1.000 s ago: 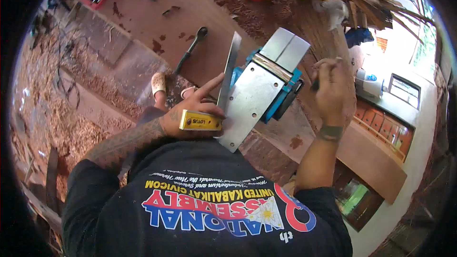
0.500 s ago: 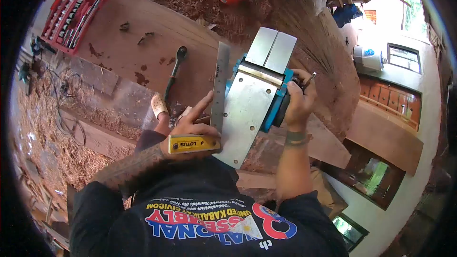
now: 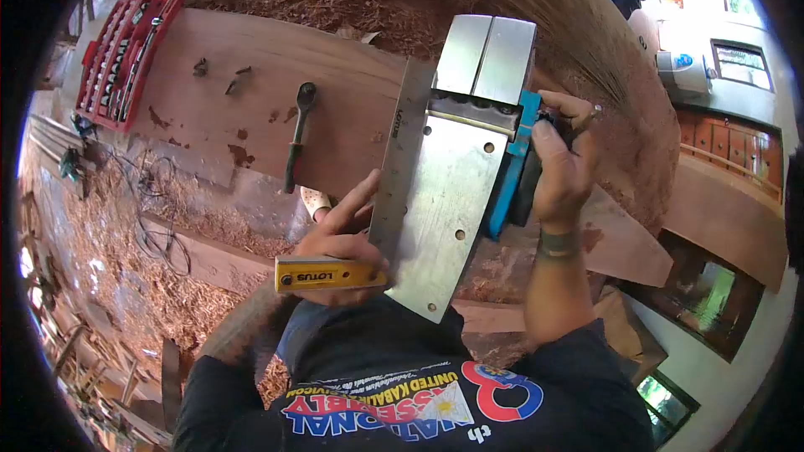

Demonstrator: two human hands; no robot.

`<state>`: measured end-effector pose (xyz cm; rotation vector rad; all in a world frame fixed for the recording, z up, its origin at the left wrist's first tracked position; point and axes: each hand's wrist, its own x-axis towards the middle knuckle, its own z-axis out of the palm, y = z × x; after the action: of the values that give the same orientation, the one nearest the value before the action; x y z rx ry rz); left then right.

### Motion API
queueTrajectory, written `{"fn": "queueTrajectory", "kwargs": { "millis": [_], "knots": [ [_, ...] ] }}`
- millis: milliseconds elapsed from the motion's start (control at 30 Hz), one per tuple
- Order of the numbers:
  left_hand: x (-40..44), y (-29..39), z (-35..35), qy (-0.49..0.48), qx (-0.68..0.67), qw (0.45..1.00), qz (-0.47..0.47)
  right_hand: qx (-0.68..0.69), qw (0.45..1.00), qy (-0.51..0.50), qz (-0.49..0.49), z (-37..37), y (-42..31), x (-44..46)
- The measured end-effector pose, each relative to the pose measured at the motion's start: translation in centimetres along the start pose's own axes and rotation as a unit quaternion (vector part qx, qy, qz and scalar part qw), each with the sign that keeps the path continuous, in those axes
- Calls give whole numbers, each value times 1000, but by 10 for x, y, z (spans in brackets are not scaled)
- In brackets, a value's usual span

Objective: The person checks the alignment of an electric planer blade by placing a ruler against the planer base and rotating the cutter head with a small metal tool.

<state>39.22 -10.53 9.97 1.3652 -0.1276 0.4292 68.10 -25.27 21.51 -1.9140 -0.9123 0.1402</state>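
Fingers [image 3: 360,192] of the left hand [image 3: 343,247] close around a try square [image 3: 399,155], the index finger stretched toward its steel blade; the yellow stock, marked LOTUS, crosses the palm. Fingers of the right hand [image 3: 568,166] curl about the blue side of an electric planer [image 3: 452,192], thumb uppermost. The planer lies sole up between the hands, before the torso, with the blade along its left edge; whether blade and sole touch cannot be told. Beyond, a wooden board [image 3: 347,59] bears a ratchet wrench [image 3: 297,134], small dark pieces [image 3: 201,68] and a red socket set [image 3: 128,63].
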Motion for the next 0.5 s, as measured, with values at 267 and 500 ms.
{"fn": "queueTrajectory", "kwargs": {
  "millis": [267, 500],
  "knots": [
    [7, 2, -9, -16, 21, 999, -34, -100, 994, -34, 34, 1, -21, -2],
    [9, 3, -8, -6, -13, 998, -53, 18, 999, 6, 25, 5, -10, -2]
  ]
}}
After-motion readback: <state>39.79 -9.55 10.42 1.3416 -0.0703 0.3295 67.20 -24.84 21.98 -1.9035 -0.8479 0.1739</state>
